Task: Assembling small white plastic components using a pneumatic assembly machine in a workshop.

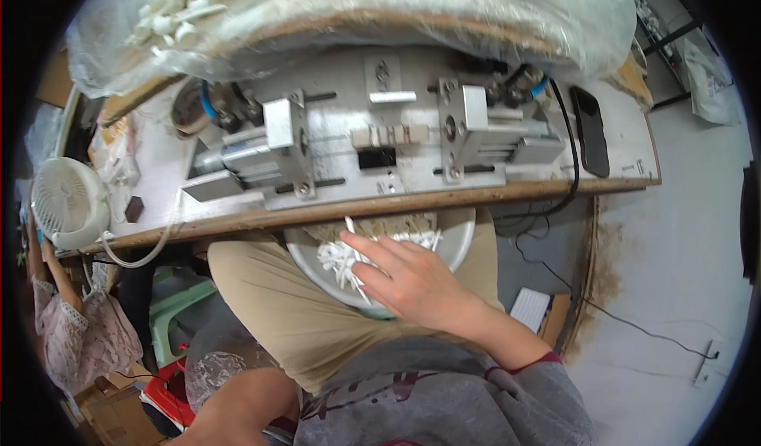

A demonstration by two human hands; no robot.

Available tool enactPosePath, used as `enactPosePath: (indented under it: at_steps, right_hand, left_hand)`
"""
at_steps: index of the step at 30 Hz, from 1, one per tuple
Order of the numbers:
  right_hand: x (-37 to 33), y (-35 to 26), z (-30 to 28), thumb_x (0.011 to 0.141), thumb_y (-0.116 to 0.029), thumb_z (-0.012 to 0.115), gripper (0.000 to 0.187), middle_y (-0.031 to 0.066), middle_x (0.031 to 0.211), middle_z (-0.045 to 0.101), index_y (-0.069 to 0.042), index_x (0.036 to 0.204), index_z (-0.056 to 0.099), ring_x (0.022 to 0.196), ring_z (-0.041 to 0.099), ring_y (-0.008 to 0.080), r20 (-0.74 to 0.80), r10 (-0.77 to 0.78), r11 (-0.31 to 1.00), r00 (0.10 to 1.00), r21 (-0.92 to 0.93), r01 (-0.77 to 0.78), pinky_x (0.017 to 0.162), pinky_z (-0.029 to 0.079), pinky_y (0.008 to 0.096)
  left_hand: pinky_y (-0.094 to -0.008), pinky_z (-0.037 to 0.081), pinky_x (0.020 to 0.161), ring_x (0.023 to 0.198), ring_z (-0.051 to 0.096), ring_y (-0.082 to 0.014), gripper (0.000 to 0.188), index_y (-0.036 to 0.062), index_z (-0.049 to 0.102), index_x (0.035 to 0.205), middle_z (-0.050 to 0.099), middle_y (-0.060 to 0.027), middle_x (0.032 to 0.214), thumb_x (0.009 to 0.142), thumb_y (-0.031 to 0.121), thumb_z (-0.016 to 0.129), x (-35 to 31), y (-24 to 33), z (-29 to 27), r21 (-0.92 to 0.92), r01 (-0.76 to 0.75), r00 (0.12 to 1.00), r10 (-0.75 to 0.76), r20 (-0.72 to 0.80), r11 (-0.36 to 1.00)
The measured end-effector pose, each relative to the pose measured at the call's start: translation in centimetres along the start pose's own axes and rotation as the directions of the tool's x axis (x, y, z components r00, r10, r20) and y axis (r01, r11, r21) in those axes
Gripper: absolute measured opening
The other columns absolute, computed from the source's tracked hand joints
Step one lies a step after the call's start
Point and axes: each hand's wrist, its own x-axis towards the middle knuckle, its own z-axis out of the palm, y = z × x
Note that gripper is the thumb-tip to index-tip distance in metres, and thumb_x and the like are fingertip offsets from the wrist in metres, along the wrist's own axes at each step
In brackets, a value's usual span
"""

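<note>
My right hand (pixel 408 281) is above a pale round basin (pixel 464 249) on my lap. A thin white plastic stick (pixel 349 225) is pinched at the fingertips, its upper end poking out beyond the index finger. Below the fingers, many loose white plastic pieces (pixel 337 262) lie in the basin; the hand hides some of them. Of my left arm only the bent forearm (pixel 250 402) shows at the lower left, and the left hand is out of the picture. Ahead on the bench stands a metal fixture (pixel 388 134) with a slotted block, between two clamp units (pixel 289 141) (pixel 466 133).
Plastic sheeting with white parts (pixel 182 18) covers a raised shelf over the bench (pixel 349 210). A small white fan (pixel 70 200) stands at the left edge, a black phone (pixel 590 133) at the right. Another person's arm (pixel 63 275) and a green stool (pixel 170 311) are at left.
</note>
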Motion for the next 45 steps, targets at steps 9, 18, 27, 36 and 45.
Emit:
enactPosePath:
  at_steps: [9, 18, 27, 36, 45]
  right_hand:
    - [-0.1, 0.1, -0.3, 0.084, -0.017, 0.072, 0.027, 0.0139, 0.126, 0.064, -0.003, 0.105, 0.064, 0.098, 0.066, 0.027, 0.1, 0.008, 0.999, 0.995, 0.03, -0.011, 0.081, 0.053, 0.0402]
    - [4.8, -8.7, -11.0, 0.09, -0.016, 0.066, 0.019, 0.0132, 0.113, 0.065, -0.002, 0.102, 0.064, 0.091, 0.066, 0.0248, -0.762, -0.171, 0.491, 0.624, 0.483, 0.725, 0.078, 0.053, 0.0355]
    - [3.8, -11.5, -9.6, 0.094, -0.019, 0.064, 0.02, 0.0105, 0.107, 0.065, -0.003, 0.106, 0.065, 0.09, 0.064, 0.0228, -0.899, -0.064, -0.025, 0.432, 0.435, 0.9, 0.08, 0.051, 0.0324]
    - [4.8, -13.6, -8.8, 0.098, -0.021, 0.062, 0.022, 0.0077, 0.1, 0.064, -0.003, 0.109, 0.066, 0.09, 0.062, 0.0208, -0.991, 0.136, -0.267, 0.018, -0.019, 0.964, 0.081, 0.049, 0.0294]
    - [4.8, -8.9, -13.7, 0.097, -0.016, 0.062, 0.014, 0.0056, 0.107, 0.059, -0.007, 0.103, 0.071, 0.084, 0.057, 0.0167, -0.9, 0.098, -0.045, 0.425, 0.423, 0.905, 0.072, 0.045, 0.0299]
  left_hand:
    - [-0.0292, 0.05, 0.063, 0.082, 0.067, -0.024, 0.021, -0.0044, 0.064, 0.098, 0.069, -0.0187, 0.099, 0.101, 0.015, 0.056, -2.4, -1.5, -2.3, 0.519, 0.337, 0.878, -0.461, 0.127, 0.785]
    - [-0.0339, 0.047, 0.079, 0.109, 0.056, -0.0238, 0.039, -0.003, 0.051, 0.129, 0.056, -0.0207, 0.128, 0.102, 0.025, 0.056, -7.5, -7.8, 0.7, 0.889, 0.02, 0.94, 0.295, -0.173, 0.457]
    - [-0.0403, 0.038, 0.096, 0.126, 0.04, -0.0244, 0.051, 0.0042, 0.046, 0.139, 0.043, -0.0168, 0.142, 0.1, 0.034, 0.058, -8.1, -8.9, 1.2, 0.888, -0.103, 0.92, 0.383, -0.087, 0.449]
    - [-0.0466, 0.029, 0.112, 0.144, 0.023, -0.025, 0.064, 0.0114, 0.04, 0.149, 0.03, -0.0129, 0.157, 0.097, 0.043, 0.061, -7.6, -8.8, 1.5, 0.871, -0.285, 0.868, 0.493, 0.058, 0.4]
    - [-0.048, 0.057, 0.083, 0.112, 0.056, -0.0337, 0.061, 0.0144, 0.03, 0.156, 0.038, -0.0152, 0.148, 0.107, 0.05, 0.033, -8.2, -8.9, 0.8, 0.978, -0.032, 0.819, 0.567, -0.093, 0.206]
